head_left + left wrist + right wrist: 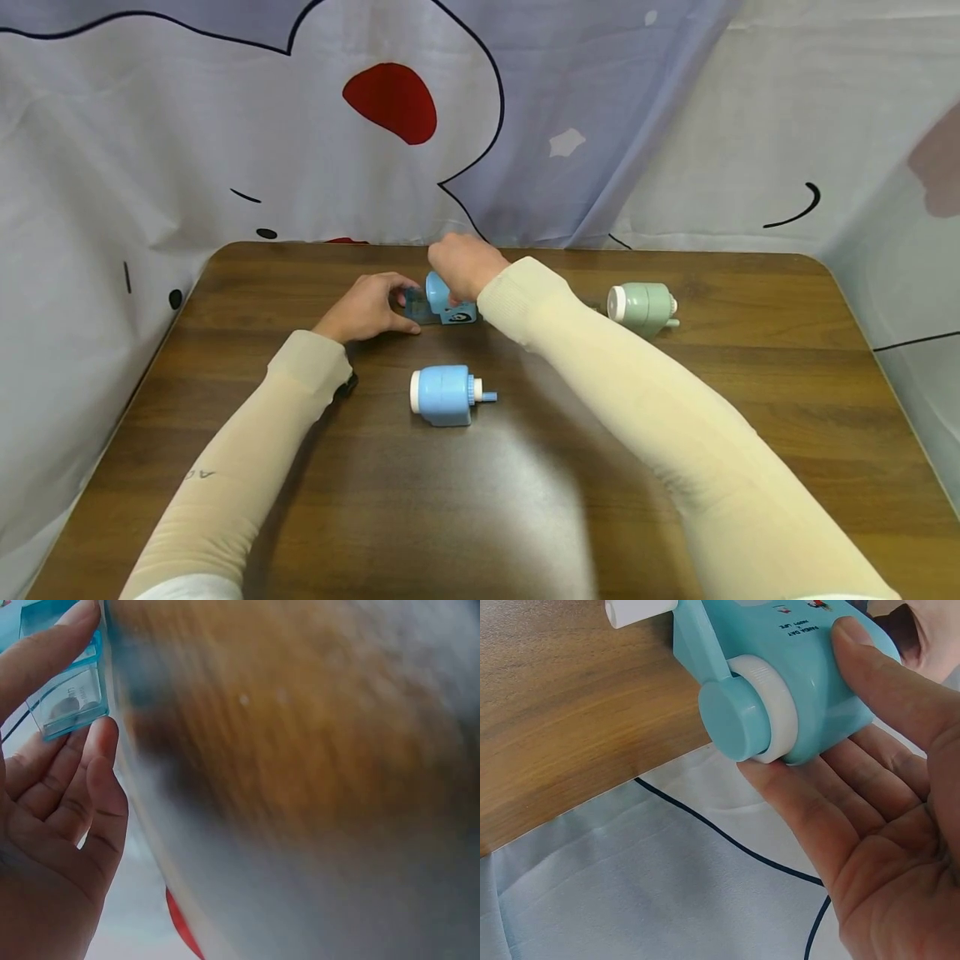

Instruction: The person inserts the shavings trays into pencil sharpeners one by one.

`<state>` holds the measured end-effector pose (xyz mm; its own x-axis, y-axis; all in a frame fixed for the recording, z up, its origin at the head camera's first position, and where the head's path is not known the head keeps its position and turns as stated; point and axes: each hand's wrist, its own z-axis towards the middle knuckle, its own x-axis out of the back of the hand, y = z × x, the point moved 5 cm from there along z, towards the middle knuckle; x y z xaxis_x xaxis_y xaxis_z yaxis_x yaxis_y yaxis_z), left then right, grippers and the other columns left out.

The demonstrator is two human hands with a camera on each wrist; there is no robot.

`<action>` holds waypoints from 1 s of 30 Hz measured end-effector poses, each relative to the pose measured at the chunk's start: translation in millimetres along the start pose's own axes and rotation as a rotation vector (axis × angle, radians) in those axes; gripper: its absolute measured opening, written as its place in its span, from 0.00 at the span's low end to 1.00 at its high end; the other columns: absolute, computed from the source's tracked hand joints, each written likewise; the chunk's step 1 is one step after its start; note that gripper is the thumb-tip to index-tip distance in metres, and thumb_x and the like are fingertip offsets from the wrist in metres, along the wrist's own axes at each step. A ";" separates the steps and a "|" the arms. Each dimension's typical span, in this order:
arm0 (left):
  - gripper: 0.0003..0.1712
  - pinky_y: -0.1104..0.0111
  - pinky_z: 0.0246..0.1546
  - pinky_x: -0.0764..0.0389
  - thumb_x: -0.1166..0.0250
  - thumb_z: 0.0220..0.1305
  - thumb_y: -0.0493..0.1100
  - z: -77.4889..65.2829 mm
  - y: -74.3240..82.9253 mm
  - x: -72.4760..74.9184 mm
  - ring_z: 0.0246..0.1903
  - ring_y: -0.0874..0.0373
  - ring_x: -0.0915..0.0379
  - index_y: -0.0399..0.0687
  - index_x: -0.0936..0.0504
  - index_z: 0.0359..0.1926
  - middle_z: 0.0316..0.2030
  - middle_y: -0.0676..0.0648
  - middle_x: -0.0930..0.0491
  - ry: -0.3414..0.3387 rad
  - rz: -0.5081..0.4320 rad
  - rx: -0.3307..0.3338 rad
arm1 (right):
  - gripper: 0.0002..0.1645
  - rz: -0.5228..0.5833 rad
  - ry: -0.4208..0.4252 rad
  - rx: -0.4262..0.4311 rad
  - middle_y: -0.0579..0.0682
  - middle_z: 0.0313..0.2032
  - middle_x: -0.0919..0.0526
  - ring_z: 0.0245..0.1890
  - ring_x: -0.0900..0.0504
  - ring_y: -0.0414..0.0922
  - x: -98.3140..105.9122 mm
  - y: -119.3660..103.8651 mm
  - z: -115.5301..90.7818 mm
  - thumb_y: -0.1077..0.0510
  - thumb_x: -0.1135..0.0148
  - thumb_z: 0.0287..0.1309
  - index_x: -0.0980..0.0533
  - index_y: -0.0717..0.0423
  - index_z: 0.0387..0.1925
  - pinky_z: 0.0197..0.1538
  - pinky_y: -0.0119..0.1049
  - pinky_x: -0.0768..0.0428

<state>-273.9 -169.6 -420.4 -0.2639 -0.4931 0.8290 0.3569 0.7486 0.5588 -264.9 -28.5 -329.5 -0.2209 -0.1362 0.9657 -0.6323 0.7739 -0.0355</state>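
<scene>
Head view: turquoise crank pencil sharpener is near the far edge of the wooden table. My right hand is on it from 1 o'clock, fingers closed over the body. My left hand comes in from 9 o'clock, thumb and fingers curved round the clear blue drawer that sticks out at the sharpener's 9 o'clock side. Sky-blue pencil sharpener is at 6 o'clock from the turquoise one, white end to 9, crank end to 3. Green pencil sharpener is well apart at 3 o'clock, also white end to 9. Cream sleeves on both my arms; printed curtain at 12.

Left wrist view: drawer at 11 o'clock, my thumb across its front, some fingers behind, so a narrow hold; fingertips nearest the lens rest loose by its lower corner. Table is a blur.

Right wrist view: turquoise sharpener at 1 o'clock, between my thumb on the printed face ("PANDA DAY", "HAPPY LIFE", upside down) and my fingers underneath. White ring sits behind the crank hub; white handle knob points out at 11. Curtain fills 7 o'clock.
</scene>
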 end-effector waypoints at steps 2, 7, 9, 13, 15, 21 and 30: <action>0.37 0.63 0.39 0.26 0.21 0.38 0.49 0.9 0.8 -0.6 0.37 0.55 0.30 0.43 0.22 0.52 0.37 0.48 0.23 0.002 -0.003 -0.004 | 0.26 0.000 0.001 -0.002 0.49 0.39 0.19 0.38 0.21 0.45 0.1 0.4 0.5 0.53 0.26 0.45 0.24 0.57 0.46 0.42 0.34 0.22; 0.37 0.64 0.39 0.26 0.21 0.38 0.49 3.1 2.7 -3.3 0.37 0.55 0.30 0.42 0.22 0.52 0.37 0.48 0.23 -0.002 0.003 0.009 | 0.25 -0.001 0.001 0.001 0.49 0.39 0.19 0.37 0.21 0.44 -0.7 1.3 1.0 0.54 0.26 0.44 0.23 0.57 0.45 0.42 0.34 0.22; 0.37 0.64 0.39 0.26 0.21 0.38 0.49 3.9 4.2 -4.3 0.37 0.55 0.30 0.42 0.22 0.51 0.37 0.48 0.23 -0.004 0.007 0.012 | 0.25 0.002 0.000 0.003 0.48 0.38 0.19 0.37 0.21 0.44 -1.3 1.4 0.9 0.54 0.26 0.44 0.23 0.57 0.45 0.41 0.34 0.22; 0.37 0.64 0.39 0.26 0.21 0.37 0.50 5.5 8.7 -5.2 0.36 0.55 0.30 0.41 0.22 0.51 0.36 0.47 0.23 -0.005 0.013 0.009 | 0.24 0.006 0.000 0.002 0.48 0.38 0.19 0.37 0.21 0.44 -1.5 1.0 0.1 0.53 0.26 0.45 0.23 0.57 0.44 0.41 0.34 0.22; 0.37 0.64 0.38 0.26 0.21 0.37 0.50 5.9 10.5 -5.1 0.36 0.55 0.30 0.40 0.22 0.50 0.35 0.47 0.23 -0.006 0.017 0.010 | 0.24 0.009 0.001 0.000 0.48 0.38 0.19 0.37 0.21 0.44 -1.5 0.5 -0.3 0.54 0.27 0.45 0.23 0.57 0.45 0.41 0.33 0.22; 0.38 0.64 0.38 0.26 0.21 0.37 0.49 7.1 12.9 -5.1 0.35 0.55 0.29 0.38 0.23 0.51 0.35 0.47 0.23 -0.014 0.028 0.011 | 0.24 0.018 -0.003 0.002 0.48 0.39 0.19 0.37 0.21 0.44 -0.4 -1.7 -1.0 0.54 0.26 0.45 0.23 0.57 0.45 0.41 0.33 0.22; 0.37 0.65 0.36 0.28 0.21 0.37 0.49 8.8 15.3 -6.5 0.34 0.55 0.30 0.38 0.22 0.50 0.34 0.47 0.24 -0.014 0.028 0.007 | 0.24 0.009 -0.006 0.001 0.48 0.38 0.19 0.36 0.21 0.44 -1.0 -1.0 -1.0 0.53 0.26 0.45 0.23 0.57 0.44 0.41 0.34 0.22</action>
<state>-274.6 -151.0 -417.4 -0.2670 -0.4658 0.8436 0.3583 0.7647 0.5356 -263.3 -28.5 -330.2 -0.2310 -0.1327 0.9639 -0.6313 0.7742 -0.0447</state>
